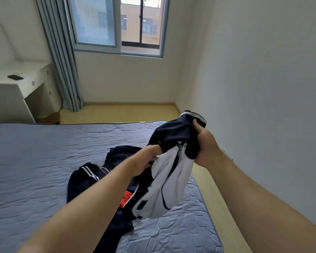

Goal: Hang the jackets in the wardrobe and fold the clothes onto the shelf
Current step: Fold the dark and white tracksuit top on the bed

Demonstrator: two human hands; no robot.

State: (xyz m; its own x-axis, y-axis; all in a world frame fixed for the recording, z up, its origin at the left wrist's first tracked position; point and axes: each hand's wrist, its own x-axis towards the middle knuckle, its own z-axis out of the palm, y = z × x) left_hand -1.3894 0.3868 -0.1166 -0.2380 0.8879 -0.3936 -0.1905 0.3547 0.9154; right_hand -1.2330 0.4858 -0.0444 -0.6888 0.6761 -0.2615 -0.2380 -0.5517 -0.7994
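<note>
Both hands up over the bed (35,161), gripping one navy-and-white zip jacket (169,170) held clear of the mattress. Right hand (206,143) clenched round a bunched navy part of the jacket near its white-striped edge, thumb on top of the fabric. Left hand (146,159) grasps the jacket lower and to the left, next to the zipper; its fingertips are buried in cloth, so exact finger lay is hard to tell. The two hands are close together, zipper pull (180,149) between them. White body of the jacket hangs down below the hands, its lower end just over the bed.

Below and left of the left hand, on the bed: a pile of dark navy clothes (84,181) with white stripes, spread flat and rumpled. A bit of orange-red fabric (125,199) shows under the left forearm, touching the navy pile. More navy cloth trails toward the near edge of the bed beneath the left arm.

Far left of the hands, a white table (16,88) with drawers, a small dark flat object (15,77) on top. Blue-grey curtain (62,61) beside it, window (117,24) beyond the hands. Plain wall to the right of the right arm, strip of floor between it and the bed.
</note>
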